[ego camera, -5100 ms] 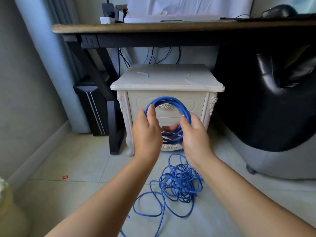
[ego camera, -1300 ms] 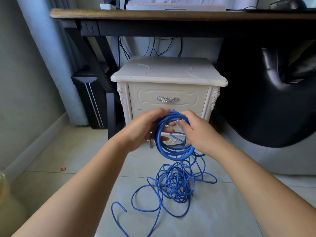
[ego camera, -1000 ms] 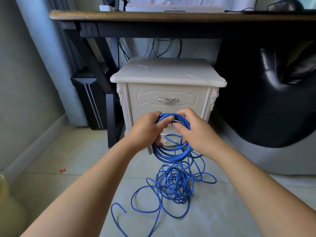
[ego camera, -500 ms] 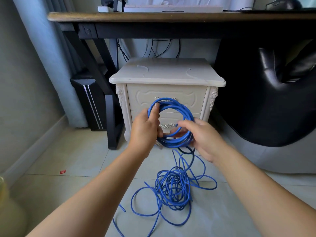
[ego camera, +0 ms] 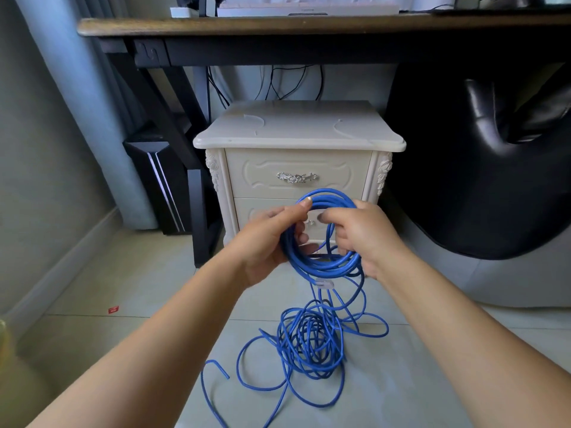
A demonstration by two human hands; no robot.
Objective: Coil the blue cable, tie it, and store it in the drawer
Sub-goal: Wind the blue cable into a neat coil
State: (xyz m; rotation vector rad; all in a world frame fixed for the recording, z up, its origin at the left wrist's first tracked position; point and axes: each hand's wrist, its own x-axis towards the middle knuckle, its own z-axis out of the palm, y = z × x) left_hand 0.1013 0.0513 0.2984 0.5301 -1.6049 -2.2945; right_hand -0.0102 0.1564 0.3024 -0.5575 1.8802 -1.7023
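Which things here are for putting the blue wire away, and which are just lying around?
For the job: blue cable, gripped by left hand and right hand; nightstand drawers, both closed.
Just lying about: red scrap on the floor; black chair; desk; black computer tower.

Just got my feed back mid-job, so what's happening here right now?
A person holds the long blue cable partly wound into a round coil, left hand gripping its left side and right hand its right, in front of the cream two-drawer nightstand. Much of it lies in a loose tangle on the pale tiled floor. No tie is visible on the coil, and both drawers are shut.
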